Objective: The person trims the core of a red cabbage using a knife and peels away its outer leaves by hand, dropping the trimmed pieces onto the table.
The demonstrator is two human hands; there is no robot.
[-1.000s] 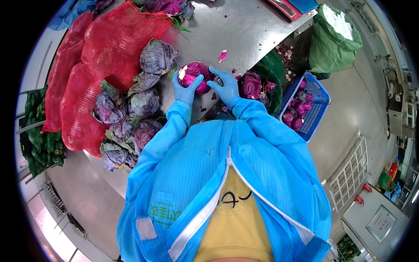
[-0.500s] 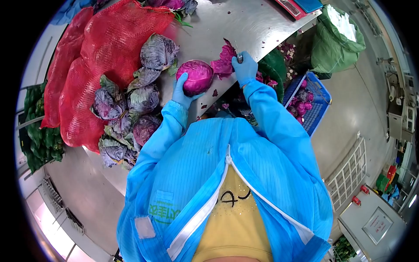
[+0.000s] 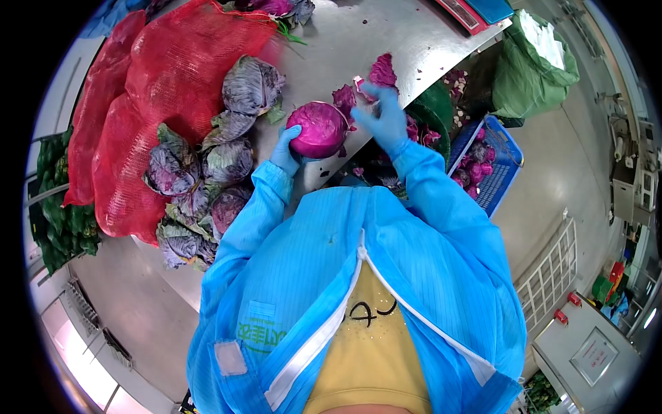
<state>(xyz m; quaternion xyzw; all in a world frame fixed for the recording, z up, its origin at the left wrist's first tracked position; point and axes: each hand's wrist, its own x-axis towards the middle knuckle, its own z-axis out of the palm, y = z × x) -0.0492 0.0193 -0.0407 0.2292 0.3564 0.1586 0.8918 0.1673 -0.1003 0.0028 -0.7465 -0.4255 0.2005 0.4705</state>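
Head view: smooth round cabbage (image 3: 317, 130) in gloved left hand (image 3: 284, 150)

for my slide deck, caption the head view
Left hand holds a purple cabbage, right hand beside loose purple leaves.

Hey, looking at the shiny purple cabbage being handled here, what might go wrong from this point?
The round, shiny purple cabbage appears held by only the blue-gloved left hand, near the grey metal table's edge, so it might roll off if that grip slips.

The dull purple, leafy cabbages crowd the blue left sleeve; an elbow nudge could shift them.
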